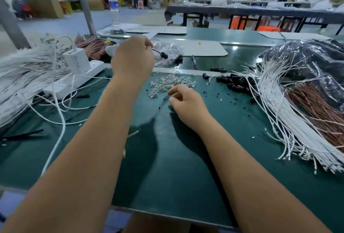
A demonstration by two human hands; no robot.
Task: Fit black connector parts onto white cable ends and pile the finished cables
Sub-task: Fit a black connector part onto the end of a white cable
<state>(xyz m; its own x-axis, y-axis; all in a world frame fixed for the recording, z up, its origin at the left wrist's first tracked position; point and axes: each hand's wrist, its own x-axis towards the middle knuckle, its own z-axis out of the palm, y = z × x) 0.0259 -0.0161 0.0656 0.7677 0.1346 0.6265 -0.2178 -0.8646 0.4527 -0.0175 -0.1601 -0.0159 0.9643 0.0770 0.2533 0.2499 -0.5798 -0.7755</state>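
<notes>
My left hand (133, 57) is raised over the far middle of the green table (167, 167) and pinches a short cable whose black connector (164, 55) sticks out to the right. My right hand (183, 102) hovers at the edge of a heap of small clear parts (167, 85), thumb and forefinger pinched together; what they hold is too small to tell. A pile of loose black connector parts (236, 82) lies right of it. A big bundle of white cables (290, 113) fans across the right side. Another heap of white cables (24, 76) lies at the left.
A white power strip (74, 78) with a charger plugged in sits left of centre, its cord looping over the table. Copper-coloured wire bundles (320, 106) and a black plastic bag (307, 54) lie at right. A pen (193, 61) and a clear bag (167, 50) sit behind.
</notes>
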